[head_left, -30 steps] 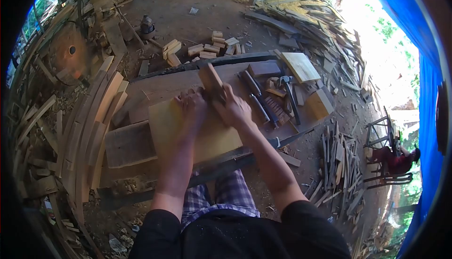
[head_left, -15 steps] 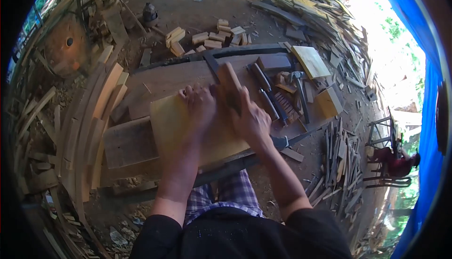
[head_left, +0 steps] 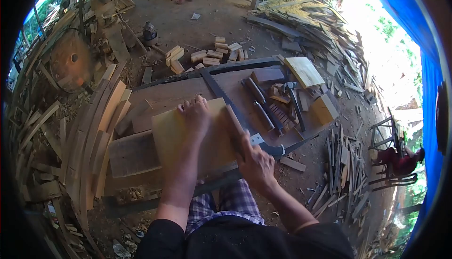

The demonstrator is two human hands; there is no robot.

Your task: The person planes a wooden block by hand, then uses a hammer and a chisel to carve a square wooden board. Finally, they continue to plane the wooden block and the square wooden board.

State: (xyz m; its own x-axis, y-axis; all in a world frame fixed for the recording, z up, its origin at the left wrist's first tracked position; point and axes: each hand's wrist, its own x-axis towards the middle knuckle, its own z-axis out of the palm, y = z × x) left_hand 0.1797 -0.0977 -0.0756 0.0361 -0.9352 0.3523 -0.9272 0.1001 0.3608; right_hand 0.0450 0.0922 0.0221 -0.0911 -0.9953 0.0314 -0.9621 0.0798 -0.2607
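A pale wooden board [head_left: 172, 141] lies on the workbench in front of me. My left hand [head_left: 194, 115] rests on top of it, fingers curled at its far edge. My right hand [head_left: 256, 165] is closed around a long brown wooden block [head_left: 234, 121], set along the board's right edge; its underside is hidden. Just right of the block lies a handsaw [head_left: 217, 88], its dark handle near my right wrist. A darker wooden block [head_left: 134, 151] sits against the board's left side.
A claw hammer [head_left: 294, 102], cylindrical tools [head_left: 263, 116] and a light block [head_left: 326, 108] lie on the bench's right. Long planks [head_left: 106, 117] stand at left. Cut blocks [head_left: 212, 56] and scrap wood [head_left: 346, 160] cover the ground. Other people appear at the back and far right.
My right hand has drawn the brown block toward me, down along the board's right edge. My left hand stays at the board's far edge. More of the saw blade shows.
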